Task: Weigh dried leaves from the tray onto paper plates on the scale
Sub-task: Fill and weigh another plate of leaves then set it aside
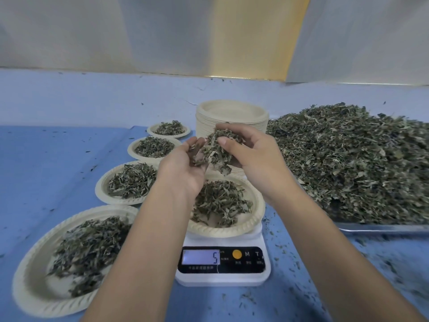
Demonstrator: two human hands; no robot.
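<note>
Four filled plates (76, 252) are being stored in a row at the left. The left hand (185, 168) is being cupped, fingers half curled, round a clump of dried leaves (216, 149), which is also being gripped by the right hand (253, 156), thumb and fingers curled round it. Seemingly the weighing plate (254, 205) on the scale (222, 278) is being topped up; next, small pinches should be released while the display (200, 257) is being watched. The tray (383, 227) is being used at the right.

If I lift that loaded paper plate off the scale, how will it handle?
Probably light: the white digital scale reads just 5 under the cream paper plate. Its loose dried green leaves could spill if tilted. The thin rim may flex.
</note>
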